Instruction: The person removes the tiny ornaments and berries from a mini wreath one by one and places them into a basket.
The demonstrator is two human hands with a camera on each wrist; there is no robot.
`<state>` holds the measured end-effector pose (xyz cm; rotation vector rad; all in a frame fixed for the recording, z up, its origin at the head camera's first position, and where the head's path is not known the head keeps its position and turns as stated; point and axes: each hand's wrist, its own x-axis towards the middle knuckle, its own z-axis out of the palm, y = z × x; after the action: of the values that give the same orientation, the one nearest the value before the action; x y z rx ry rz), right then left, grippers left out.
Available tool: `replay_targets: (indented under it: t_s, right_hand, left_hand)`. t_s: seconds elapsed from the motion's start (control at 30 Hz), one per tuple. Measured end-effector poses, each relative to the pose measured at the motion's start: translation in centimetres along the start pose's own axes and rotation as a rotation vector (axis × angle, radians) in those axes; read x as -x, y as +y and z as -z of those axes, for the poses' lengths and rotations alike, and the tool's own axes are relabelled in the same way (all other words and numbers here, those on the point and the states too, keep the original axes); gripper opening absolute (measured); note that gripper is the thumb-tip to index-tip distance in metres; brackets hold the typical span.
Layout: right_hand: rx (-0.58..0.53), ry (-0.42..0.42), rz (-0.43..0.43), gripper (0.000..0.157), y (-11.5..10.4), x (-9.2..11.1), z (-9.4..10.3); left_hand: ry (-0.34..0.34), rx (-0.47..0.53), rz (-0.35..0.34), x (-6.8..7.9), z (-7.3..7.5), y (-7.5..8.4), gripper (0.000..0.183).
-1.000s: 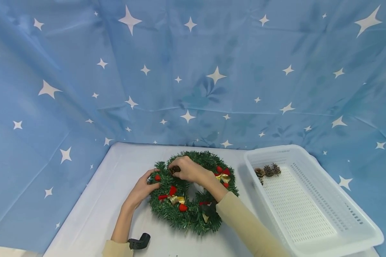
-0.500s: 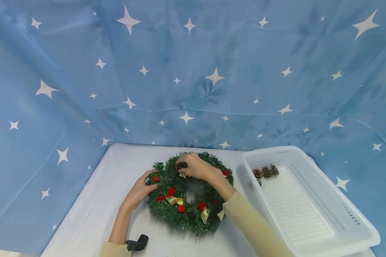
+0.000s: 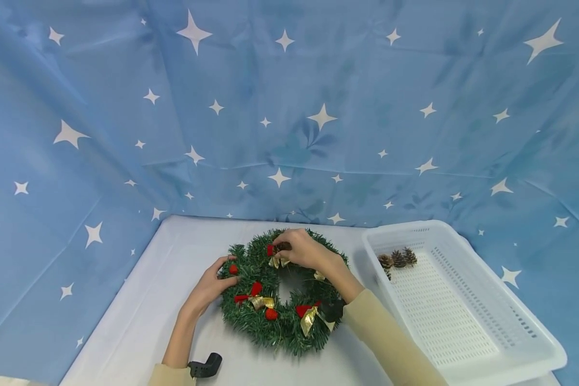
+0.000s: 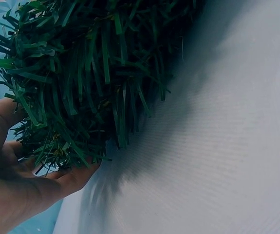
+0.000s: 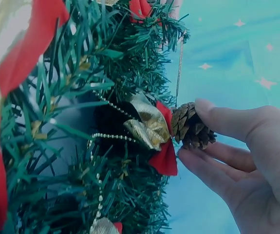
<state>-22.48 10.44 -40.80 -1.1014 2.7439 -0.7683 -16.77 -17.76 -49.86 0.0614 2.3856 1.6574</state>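
Note:
A green tinsel wreath [image 3: 258, 328] lies on the white table, dressed with red and gold bows and red berries. At its left side my left hand [image 3: 208, 287] grips the edge, thumb on the inner side and fingers round the outer; in the left wrist view the fingertips reach under the green strands [image 4: 91, 63]. My right hand [image 3: 303, 249] pinches a brown pine cone [image 5: 192, 126] between thumb and fingers at the wreath's back part. Close against the cone is a red and gold bow [image 5: 152, 124], and a thin beaded gold chain [image 5: 113, 137] runs through the greenery.
To the right stands a white plastic basket [image 3: 516, 351] with several pine cones [image 3: 398, 259] in its far left corner. A blue curtain [image 3: 280, 134] with white stars hangs behind the table. A black wrist mount [image 3: 206, 365] sits on my left wrist.
My right hand has moved right along the back of the wreath with the pine cone, from near the left hand to the bow at the back. The left hand has kept its grip.

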Motion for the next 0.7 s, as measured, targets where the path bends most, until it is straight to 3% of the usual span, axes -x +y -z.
replay_targets:
  t_s: [0.7]
  right_hand:
    - [0.070,0.058,-0.047,0.030,1.8,2.8,2.2]
  left_hand:
    - [-0.011,0.034,0.002,0.0,-0.1,0.0,0.057]
